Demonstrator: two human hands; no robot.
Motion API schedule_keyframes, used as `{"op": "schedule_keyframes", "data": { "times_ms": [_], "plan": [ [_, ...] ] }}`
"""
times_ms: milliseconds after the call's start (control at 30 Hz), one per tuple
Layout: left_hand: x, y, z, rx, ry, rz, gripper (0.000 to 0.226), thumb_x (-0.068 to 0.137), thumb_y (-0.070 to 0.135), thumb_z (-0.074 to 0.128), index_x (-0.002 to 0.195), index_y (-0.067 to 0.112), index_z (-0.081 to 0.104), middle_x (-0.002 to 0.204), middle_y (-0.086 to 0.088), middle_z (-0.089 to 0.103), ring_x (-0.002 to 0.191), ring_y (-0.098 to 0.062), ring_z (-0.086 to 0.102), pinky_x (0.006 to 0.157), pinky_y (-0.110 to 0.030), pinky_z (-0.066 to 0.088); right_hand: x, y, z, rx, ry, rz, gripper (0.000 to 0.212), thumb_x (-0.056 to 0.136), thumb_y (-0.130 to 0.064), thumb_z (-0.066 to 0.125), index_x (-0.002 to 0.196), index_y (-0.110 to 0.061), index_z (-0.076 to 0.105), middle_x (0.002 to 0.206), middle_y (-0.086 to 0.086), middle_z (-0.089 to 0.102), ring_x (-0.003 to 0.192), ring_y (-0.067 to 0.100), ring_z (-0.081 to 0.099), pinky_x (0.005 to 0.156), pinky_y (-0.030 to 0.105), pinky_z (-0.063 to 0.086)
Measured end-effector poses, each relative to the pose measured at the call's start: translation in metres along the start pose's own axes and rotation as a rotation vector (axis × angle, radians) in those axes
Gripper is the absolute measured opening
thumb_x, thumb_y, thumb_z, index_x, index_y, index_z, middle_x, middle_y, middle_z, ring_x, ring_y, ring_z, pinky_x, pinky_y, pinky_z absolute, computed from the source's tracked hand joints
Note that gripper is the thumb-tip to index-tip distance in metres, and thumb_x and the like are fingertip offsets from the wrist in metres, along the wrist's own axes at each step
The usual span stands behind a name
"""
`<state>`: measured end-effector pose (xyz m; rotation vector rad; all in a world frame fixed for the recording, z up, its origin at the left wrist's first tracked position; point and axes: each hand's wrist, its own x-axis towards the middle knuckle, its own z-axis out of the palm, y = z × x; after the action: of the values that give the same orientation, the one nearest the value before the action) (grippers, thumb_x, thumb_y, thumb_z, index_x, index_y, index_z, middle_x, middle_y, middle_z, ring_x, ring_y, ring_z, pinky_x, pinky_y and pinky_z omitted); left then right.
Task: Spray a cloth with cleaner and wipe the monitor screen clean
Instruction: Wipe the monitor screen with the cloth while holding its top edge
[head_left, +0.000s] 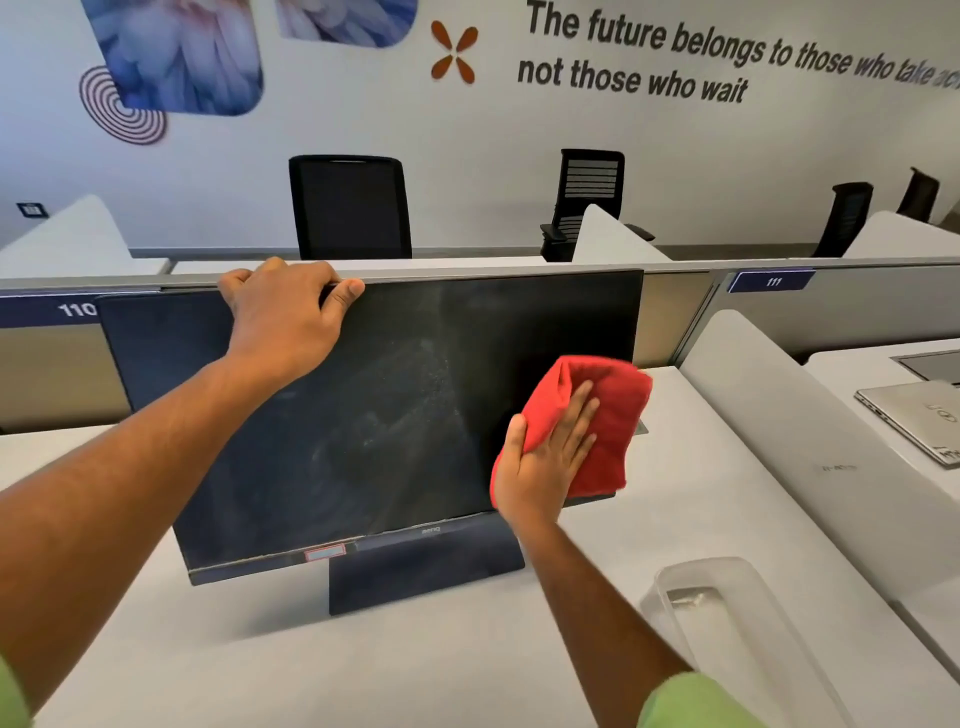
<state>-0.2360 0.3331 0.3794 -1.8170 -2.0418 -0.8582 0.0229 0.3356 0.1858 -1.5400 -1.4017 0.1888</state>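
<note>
Head view: left hand (283, 317) curled over the top edge of the monitor (363, 415), fingers wrapped behind it, thumb lying along the front of the bezel. Closed grip on the frame. Right hand (545, 457) flat and open, fingers spread, palm pressing the red cloth (597, 415) against the lower right part of the screen. Thumb hooks the cloth's left edge. Cloth is bunched/folded, and its right side overhangs past the monitor's right edge.

Monitor stands on its dark base (421, 571) on the white surface (260, 665), leaning back a little. Screen is off, dark, with a hazy grey film and swirled smear marks across the middle; the strip near the cloth looks darker, possibly cleaner, but hard to be sure from this angle. Small red-framed sticker (325, 554) on the bottom bezel, left of the brand logo.

A clear plastic container (727, 613) sits on the surface near the right forearm. A closed silver laptop (914, 415) lies on the next desk to the right. No spray bottle in frame.
</note>
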Motion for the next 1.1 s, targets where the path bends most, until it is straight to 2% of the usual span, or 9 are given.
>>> {"op": "schedule_keyframes", "data": {
  "times_ms": [133, 267, 367, 433, 533, 667, 767, 967, 1100],
  "plan": [
    [0.0, -0.004, 0.0, -0.001, -0.012, 0.013, 0.044, 0.101, 0.055, 0.038, 0.094, 0.021, 0.066, 0.08, 0.0, 0.059, 0.09, -0.02, 0.043, 0.085, -0.045, 0.023, -0.023, 0.022, 0.001, -0.073, 0.001, -0.052, 0.076, 0.107, -0.066, 0.019, 0.166, -0.033, -0.016, 0.176, -0.004, -0.004, 0.163, 0.03, 0.008, 0.129, 0.061, 0.019],
    [-0.003, -0.006, -0.001, 0.006, -0.014, -0.008, 0.046, 0.101, 0.055, 0.038, 0.097, 0.02, 0.067, 0.081, -0.001, 0.059, 0.093, -0.024, 0.049, 0.094, -0.05, 0.026, 0.036, 0.0, -0.014, -0.067, 0.052, -0.125, 0.075, 0.108, -0.057, 0.024, 0.16, -0.039, -0.028, 0.177, 0.002, -0.001, 0.164, 0.03, 0.003, 0.13, 0.061, 0.01],
    [-0.004, -0.005, -0.002, 0.011, -0.01, -0.004, 0.044, 0.101, 0.054, 0.039, 0.094, 0.021, 0.066, 0.08, -0.001, 0.058, 0.092, -0.023, 0.047, 0.092, -0.05, 0.026, 0.091, -0.024, -0.028, -0.126, 0.065, -0.197, 0.07, 0.108, -0.058, 0.015, 0.156, -0.042, -0.033, 0.178, 0.007, 0.001, 0.164, 0.03, 0.0, 0.131, 0.059, 0.003],
    [-0.003, -0.005, -0.001, 0.007, -0.013, -0.003, 0.042, 0.101, 0.054, 0.039, 0.091, 0.022, 0.063, 0.078, 0.0, 0.056, 0.09, -0.02, 0.043, 0.092, -0.049, 0.026, 0.112, -0.034, -0.033, -0.17, 0.062, -0.242, 0.067, 0.108, -0.06, 0.007, 0.159, -0.038, -0.03, 0.178, 0.007, -0.001, 0.164, 0.029, -0.003, 0.131, 0.06, 0.003],
    [-0.003, -0.005, 0.0, 0.006, -0.01, -0.003, 0.042, 0.102, 0.054, 0.039, 0.091, 0.022, 0.063, 0.078, 0.0, 0.056, 0.089, -0.02, 0.042, 0.093, -0.05, 0.026, 0.113, -0.033, -0.032, -0.175, 0.065, -0.25, 0.072, 0.108, -0.06, 0.009, 0.164, -0.027, -0.021, 0.178, 0.005, -0.001, 0.164, 0.027, -0.004, 0.131, 0.061, 0.004],
    [0.0, -0.002, 0.001, 0.004, -0.005, 0.007, 0.039, 0.101, 0.056, 0.039, 0.089, 0.025, 0.06, 0.078, 0.0, 0.058, 0.089, -0.02, 0.043, 0.086, -0.046, 0.025, 0.078, -0.012, -0.027, -0.123, 0.021, -0.18, 0.072, 0.109, -0.058, 0.016, 0.162, -0.034, -0.026, 0.178, 0.0, -0.005, 0.164, 0.025, -0.005, 0.132, 0.053, -0.002],
    [0.0, -0.001, 0.001, 0.003, 0.01, 0.014, 0.037, 0.101, 0.056, 0.038, 0.085, 0.028, 0.056, 0.076, 0.001, 0.057, 0.087, -0.021, 0.044, 0.082, -0.043, 0.022, 0.038, 0.017, -0.018, -0.111, -0.003, -0.09, 0.076, 0.108, -0.06, 0.02, 0.164, -0.03, -0.021, 0.177, -0.002, -0.009, 0.164, 0.024, -0.004, 0.132, 0.053, 0.002],
    [-0.002, -0.001, 0.0, 0.01, 0.013, 0.017, 0.04, 0.101, 0.056, 0.039, 0.089, 0.024, 0.061, 0.075, 0.001, 0.055, 0.088, -0.02, 0.042, 0.084, -0.045, 0.024, -0.043, 0.04, 0.007, 0.004, -0.041, 0.323, 0.088, 0.103, -0.06, 0.034, 0.167, -0.018, -0.012, 0.177, 0.009, -0.002, 0.164, 0.031, 0.003, 0.131, 0.056, 0.014],
    [-0.005, -0.002, -0.003, -0.001, 0.014, 0.018, 0.044, 0.102, 0.054, 0.039, 0.093, 0.02, 0.065, 0.077, 0.0, 0.056, 0.087, -0.021, 0.043, 0.089, -0.049, 0.028, -0.066, 0.04, 0.009, 0.032, -0.123, 0.37, 0.09, 0.102, -0.064, 0.032, 0.166, -0.018, -0.011, 0.177, 0.007, -0.006, 0.164, 0.031, 0.002, 0.133, 0.05, 0.008]
  ]
}}
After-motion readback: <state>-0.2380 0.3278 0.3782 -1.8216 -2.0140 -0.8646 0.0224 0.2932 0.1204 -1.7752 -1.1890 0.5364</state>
